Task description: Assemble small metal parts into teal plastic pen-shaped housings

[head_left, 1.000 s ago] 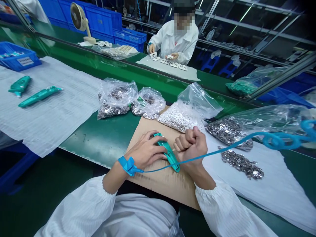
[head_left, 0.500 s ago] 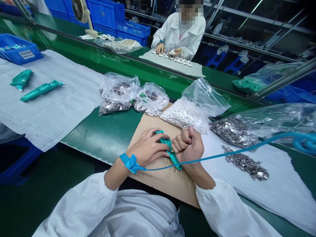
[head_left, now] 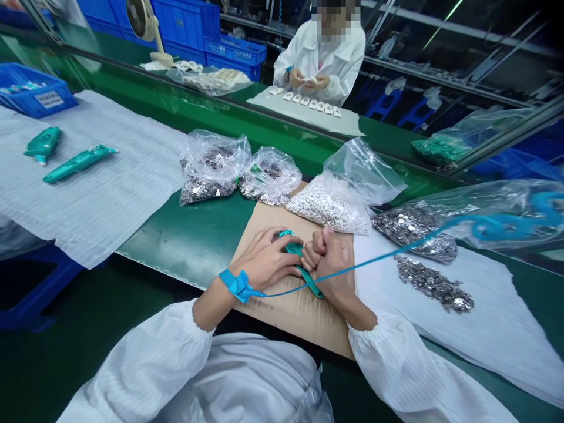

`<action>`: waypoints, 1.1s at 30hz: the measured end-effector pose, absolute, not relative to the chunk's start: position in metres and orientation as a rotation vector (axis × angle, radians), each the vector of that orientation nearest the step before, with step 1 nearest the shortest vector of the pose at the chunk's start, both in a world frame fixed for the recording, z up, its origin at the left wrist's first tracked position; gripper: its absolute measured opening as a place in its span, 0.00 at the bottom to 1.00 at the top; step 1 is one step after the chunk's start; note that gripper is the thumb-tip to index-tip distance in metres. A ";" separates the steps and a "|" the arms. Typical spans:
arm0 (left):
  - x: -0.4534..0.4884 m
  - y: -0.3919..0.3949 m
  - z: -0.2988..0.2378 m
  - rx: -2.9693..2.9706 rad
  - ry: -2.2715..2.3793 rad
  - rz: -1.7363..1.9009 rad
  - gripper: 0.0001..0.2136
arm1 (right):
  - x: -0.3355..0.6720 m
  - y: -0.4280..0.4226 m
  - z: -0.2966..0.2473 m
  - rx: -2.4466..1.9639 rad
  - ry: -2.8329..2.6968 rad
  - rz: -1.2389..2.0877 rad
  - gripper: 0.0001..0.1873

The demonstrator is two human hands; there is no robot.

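Observation:
A long teal plastic casing [head_left: 314, 284] lies on the brown cardboard sheet [head_left: 282, 311]. My left hand [head_left: 268, 255] holds it down from the left, its fingers curled over the upper part. On the wrist is a blue strap [head_left: 240, 286] with a coiled cord leading off to the right. My right hand [head_left: 328, 261] is closed in a fist against the casing's right side. Whatever that fist may hold is hidden by the fingers. Two similar teal casings [head_left: 79, 163] rest on the white cloth [head_left: 132, 176] to the left.
Clear bags of small metal parts [head_left: 209, 188] and a bag of white bits [head_left: 330, 202] line the back. Loose metal pieces [head_left: 434, 283] lie on white sheeting at right, below another bag [head_left: 416, 229]. A blue bin [head_left: 53, 98] sits far left. Across the bench sits a co-worker [head_left: 324, 59].
My right fist has shifted slightly left and sits closer in against the casing; my left hand keeps its hold. The co-worker's hands have come together around a small white piece.

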State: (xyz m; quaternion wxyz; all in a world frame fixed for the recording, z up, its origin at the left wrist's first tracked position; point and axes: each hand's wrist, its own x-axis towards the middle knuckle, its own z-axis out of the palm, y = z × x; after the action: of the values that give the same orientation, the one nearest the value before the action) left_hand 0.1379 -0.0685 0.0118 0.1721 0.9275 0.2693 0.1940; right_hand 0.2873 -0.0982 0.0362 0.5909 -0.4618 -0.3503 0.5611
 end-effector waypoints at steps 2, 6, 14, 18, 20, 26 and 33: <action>0.137 -0.068 0.011 2.632 0.749 0.559 0.12 | 0.286 -0.099 0.031 -1.046 -0.798 1.294 0.27; 0.134 -0.066 0.005 2.638 0.726 0.643 0.12 | 0.281 -0.099 0.022 -0.923 -0.828 1.293 0.26; 0.135 -0.066 0.000 2.585 0.727 0.732 0.14 | 0.318 -0.124 0.068 -0.742 -0.779 1.157 0.29; 0.137 -0.066 0.000 2.594 0.703 0.711 0.15 | 0.331 -0.139 0.060 -0.847 -0.585 1.077 0.27; 0.138 -0.065 0.000 2.613 0.713 0.693 0.14 | 0.328 -0.140 0.047 -0.888 -0.522 1.085 0.26; 0.139 -0.064 0.001 2.639 0.724 0.634 0.13 | 0.316 -0.137 0.029 -0.917 -0.555 1.122 0.28; 0.139 -0.063 0.002 2.627 0.739 0.615 0.14 | 0.317 -0.139 0.025 -0.901 -0.689 1.113 0.28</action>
State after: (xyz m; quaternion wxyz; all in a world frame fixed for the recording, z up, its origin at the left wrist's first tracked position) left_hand 0.1386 -0.0634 0.0020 0.1712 0.9252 0.2604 0.2167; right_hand 0.3169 -0.1392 0.0249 0.7007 -0.4047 -0.3092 0.4997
